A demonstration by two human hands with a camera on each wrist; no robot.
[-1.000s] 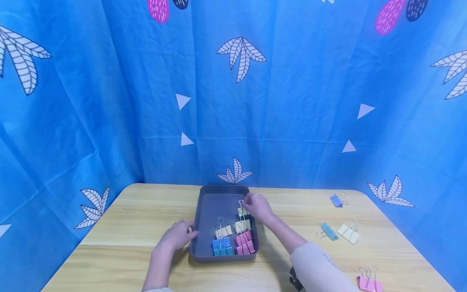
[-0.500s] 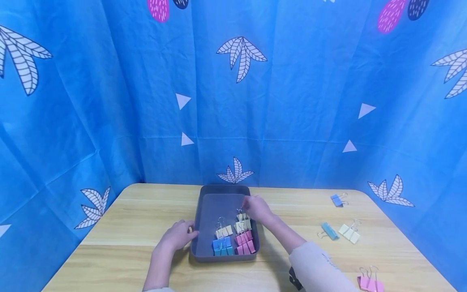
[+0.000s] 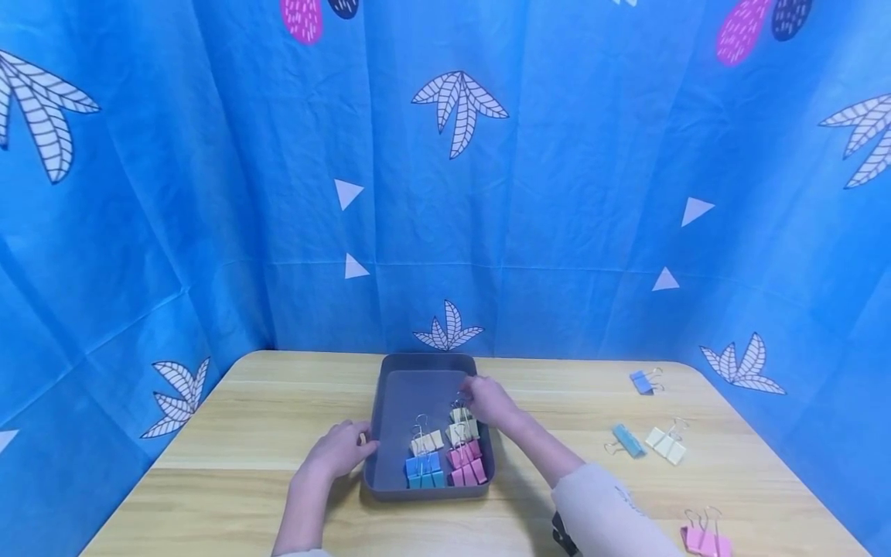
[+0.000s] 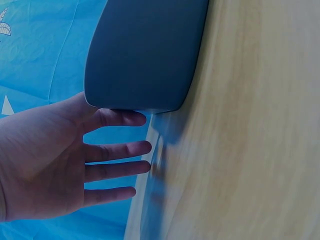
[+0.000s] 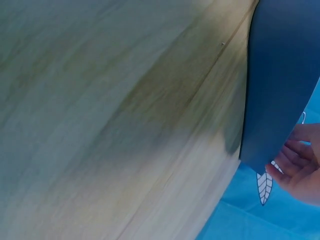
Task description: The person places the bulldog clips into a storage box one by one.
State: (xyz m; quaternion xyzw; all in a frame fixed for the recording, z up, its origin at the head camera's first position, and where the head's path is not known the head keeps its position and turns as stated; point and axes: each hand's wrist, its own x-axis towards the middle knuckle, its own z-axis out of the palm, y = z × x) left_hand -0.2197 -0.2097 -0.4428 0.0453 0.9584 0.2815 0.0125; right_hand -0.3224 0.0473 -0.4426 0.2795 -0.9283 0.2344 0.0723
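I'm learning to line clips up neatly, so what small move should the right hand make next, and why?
I'd probably lift the right hand away from the rearmost wire-handled pale-yellow binder clip: it already lies in the dark grey rectangular tray, lined up behind another pale-yellow clip, and the left hand touches the tray's side.

Dark tray point(image 4: 145, 55): smooth outer wall showing, standing on the desk point(image 4: 260, 125).
Left hand point(image 4: 50, 155): palm in plain sight, four fingers stretched out and spread, the nearest one against the tray's edge.
Desk: pale wood grain, a shadow point(image 4: 172, 125) beside the tray.
Blue curtain point(image 4: 45, 65): hanging behind the hand, a white triangle point(image 4: 7, 106) printed on it.
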